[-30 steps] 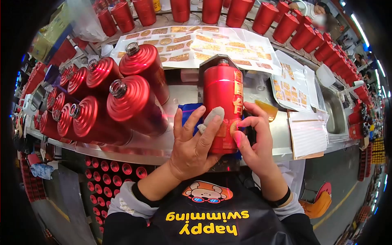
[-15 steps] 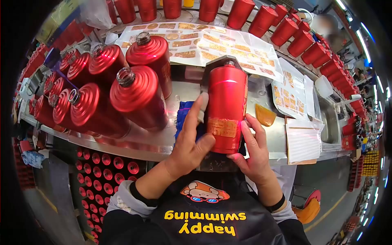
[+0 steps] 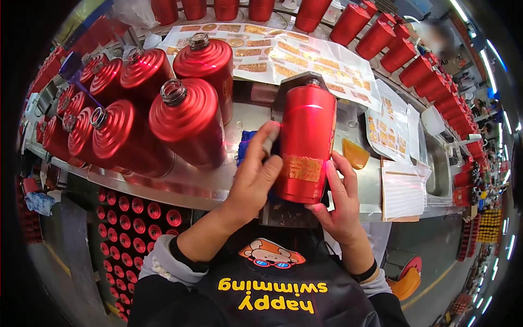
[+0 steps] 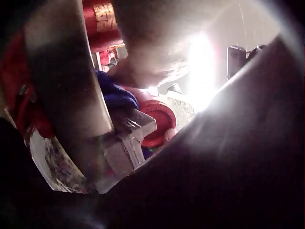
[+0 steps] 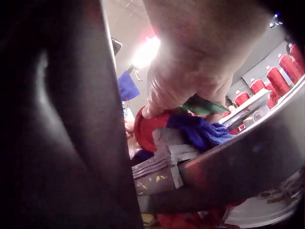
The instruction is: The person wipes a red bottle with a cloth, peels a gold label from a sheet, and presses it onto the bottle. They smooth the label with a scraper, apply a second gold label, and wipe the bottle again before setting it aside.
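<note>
A red bottle (image 3: 308, 131) lies on a dark stand (image 3: 291, 217), its neck pointing away and a gold label (image 3: 303, 168) facing up near its base. My left hand (image 3: 248, 177) holds its left side, with bent fingers partly hidden and the thumb beside the label. On the lower right, my right hand (image 3: 342, 210) grips the bottle, fingers along the side and thumb at the base. Blue cloth (image 3: 246, 144) shows left of the bottle. In the right wrist view, the round red base (image 5: 151, 131) touches my right hand (image 5: 190, 67).
Several red bottles (image 3: 188, 122) stand at the left. Behind lie sheets of gold labels (image 3: 261, 49), with more sheets (image 3: 388, 128) at the right. An amber piece (image 3: 355, 154) lies right of my right hand, near white papers (image 3: 404, 191) and a sink (image 3: 437, 180).
The bottle has turned about its length: the large gold characters have rotated out of view and the gold band faces up. My left fingers have moved off its front to its left side.
</note>
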Action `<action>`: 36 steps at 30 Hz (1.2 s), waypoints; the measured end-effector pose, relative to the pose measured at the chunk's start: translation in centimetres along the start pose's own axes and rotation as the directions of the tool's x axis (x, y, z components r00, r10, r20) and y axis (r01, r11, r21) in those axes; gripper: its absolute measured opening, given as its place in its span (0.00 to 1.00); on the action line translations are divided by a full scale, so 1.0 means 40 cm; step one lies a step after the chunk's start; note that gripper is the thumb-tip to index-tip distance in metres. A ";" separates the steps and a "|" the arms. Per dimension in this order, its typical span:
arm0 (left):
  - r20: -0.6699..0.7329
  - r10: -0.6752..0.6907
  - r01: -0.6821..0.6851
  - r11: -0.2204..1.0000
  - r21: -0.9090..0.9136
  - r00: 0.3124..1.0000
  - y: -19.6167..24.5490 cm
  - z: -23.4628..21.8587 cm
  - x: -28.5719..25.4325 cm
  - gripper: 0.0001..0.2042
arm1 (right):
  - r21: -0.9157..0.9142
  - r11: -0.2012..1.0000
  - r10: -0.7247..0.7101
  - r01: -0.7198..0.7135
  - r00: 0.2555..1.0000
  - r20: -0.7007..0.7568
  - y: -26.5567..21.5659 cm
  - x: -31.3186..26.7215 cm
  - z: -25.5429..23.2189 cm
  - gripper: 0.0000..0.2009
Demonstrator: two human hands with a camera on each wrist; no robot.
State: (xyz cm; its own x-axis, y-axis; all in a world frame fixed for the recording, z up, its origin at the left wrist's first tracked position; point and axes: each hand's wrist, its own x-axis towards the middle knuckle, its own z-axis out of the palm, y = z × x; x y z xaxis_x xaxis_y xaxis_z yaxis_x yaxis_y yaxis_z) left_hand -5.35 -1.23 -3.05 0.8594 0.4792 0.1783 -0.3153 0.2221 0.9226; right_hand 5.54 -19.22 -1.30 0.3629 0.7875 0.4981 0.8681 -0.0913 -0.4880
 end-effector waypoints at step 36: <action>-0.085 -0.091 0.123 0.831 0.543 0.992 0.070 -0.025 0.008 0.12 | 0.032 0.999 -0.006 0.007 1.000 -0.017 0.006 0.000 0.006 0.36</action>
State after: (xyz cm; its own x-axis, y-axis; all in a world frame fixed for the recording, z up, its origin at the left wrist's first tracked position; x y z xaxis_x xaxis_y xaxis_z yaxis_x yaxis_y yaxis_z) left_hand -6.36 0.40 -0.74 0.8473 0.5272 0.0638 0.0623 -0.2181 0.9739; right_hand 5.67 -19.08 -1.59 0.3632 0.7778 0.5130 0.8591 -0.0665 -0.5075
